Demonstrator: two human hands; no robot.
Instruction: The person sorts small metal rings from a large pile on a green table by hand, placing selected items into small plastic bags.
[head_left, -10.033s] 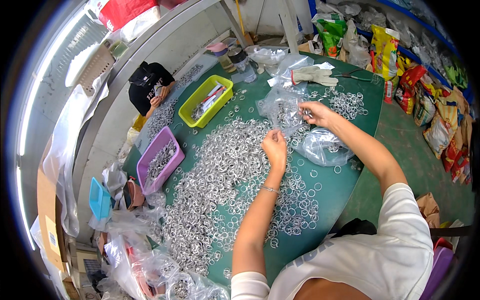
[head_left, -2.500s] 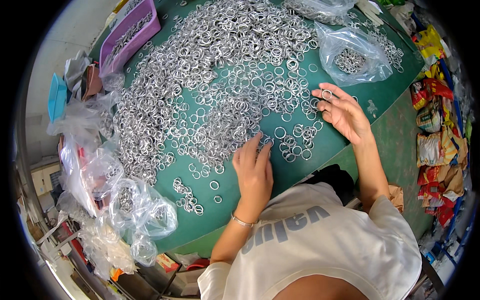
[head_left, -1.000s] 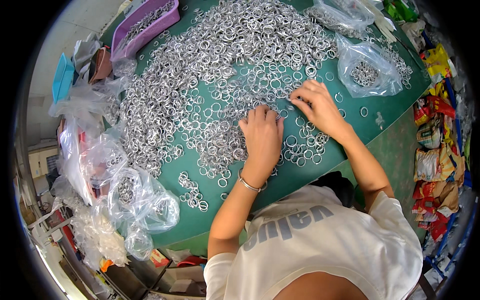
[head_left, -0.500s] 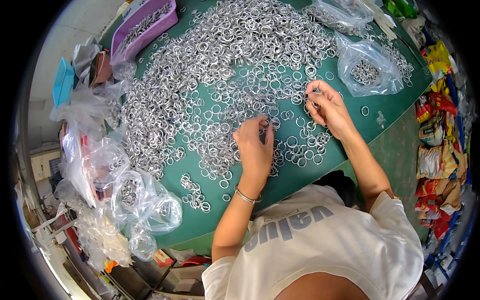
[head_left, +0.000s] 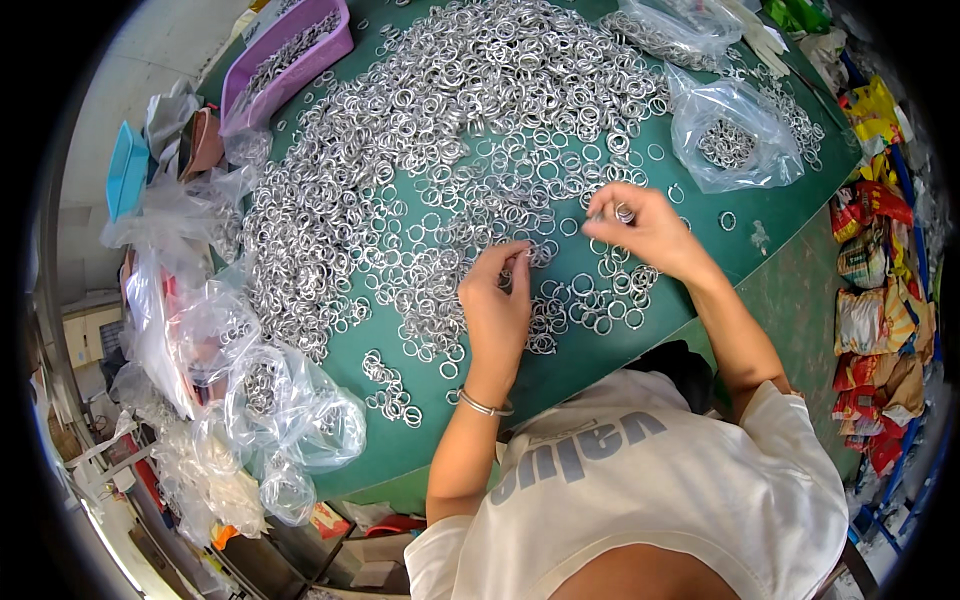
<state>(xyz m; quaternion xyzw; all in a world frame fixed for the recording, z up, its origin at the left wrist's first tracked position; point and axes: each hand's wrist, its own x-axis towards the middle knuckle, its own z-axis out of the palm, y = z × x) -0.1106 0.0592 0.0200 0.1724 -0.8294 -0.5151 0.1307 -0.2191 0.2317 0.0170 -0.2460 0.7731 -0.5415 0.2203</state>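
Silvery metal rings [head_left: 500, 70] lie in a wide heap across the green table [head_left: 400, 470], with thinner scatterings near both hands. Over the near part of these loose rings is my left hand [head_left: 495, 310], thumb and forefinger drawn together in a pinch; whatever sits between the tips is too small to make out. To its right, my right hand [head_left: 650, 232] is raised a little above the table with fingers curled. A metal ring [head_left: 625, 212] shows among its fingers, and its fingertips are slightly blurred. Below the right hand lies a loose group of rings [head_left: 605, 300].
At the far left stands a purple basket [head_left: 345, 40] holding small metal parts. Clear plastic bags with rings lie at right [head_left: 700, 165] and left [head_left: 340, 430]. A small ring cluster [head_left: 390, 390] lies near the left front edge. Colourful packages [head_left: 865, 310] line the right side.
My right hand has moved left and slightly down, toward my left hand. My left hand has shifted slightly left and down, its fingers still pinched.
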